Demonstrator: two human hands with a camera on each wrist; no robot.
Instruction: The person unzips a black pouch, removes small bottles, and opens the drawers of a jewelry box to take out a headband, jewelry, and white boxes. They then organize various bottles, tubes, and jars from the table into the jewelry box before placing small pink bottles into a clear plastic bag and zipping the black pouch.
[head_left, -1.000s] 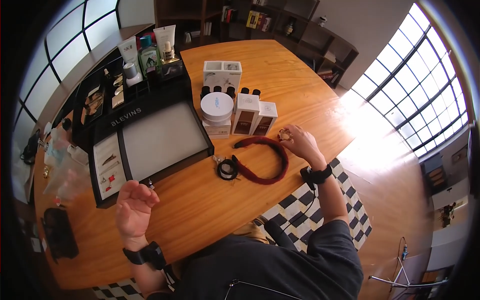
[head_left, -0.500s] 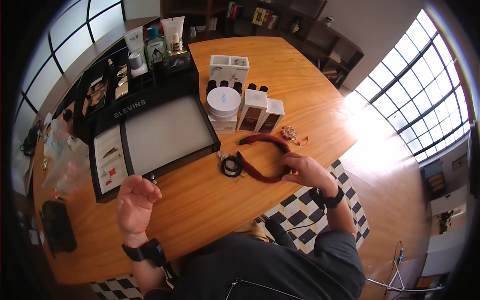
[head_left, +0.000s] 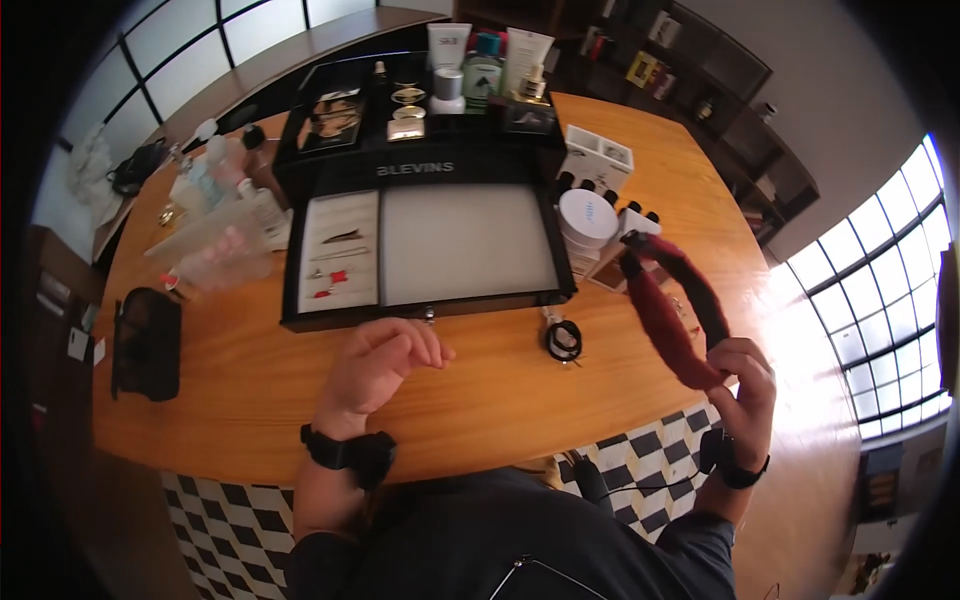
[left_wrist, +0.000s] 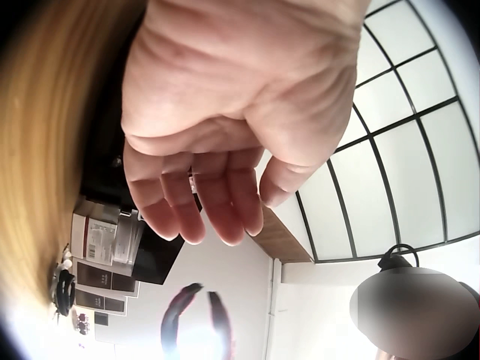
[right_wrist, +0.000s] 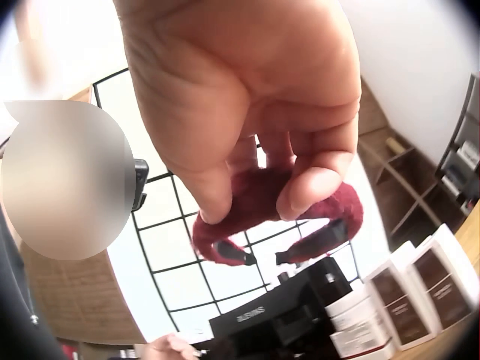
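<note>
A dark red fuzzy headband (head_left: 672,318) is raised over the right part of the table, its two black tips pointing away from the body. My right hand (head_left: 745,385) pinches it at the middle of its curve, thumb and fingers on either side, as the right wrist view shows with the headband (right_wrist: 259,199) hanging from the fingers. My left hand (head_left: 380,365) holds nothing; its fingers (left_wrist: 217,199) are loosely bent, near the front edge of the black case's drawer (head_left: 470,245). Black hair ties (head_left: 563,341) lie on the table between the hands.
The black case (head_left: 420,165) carries bottles and tubes on top; hair clips lie in the drawer's left compartment. White and brown boxes and a round white jar (head_left: 588,218) stand right of it. A black pouch (head_left: 147,342) and plastic bags (head_left: 215,250) lie at left.
The right hand left a beaded ornament on the table, then took hold of the headband and lifted it. The left hand stays loosely bent. The head view has swung left.
</note>
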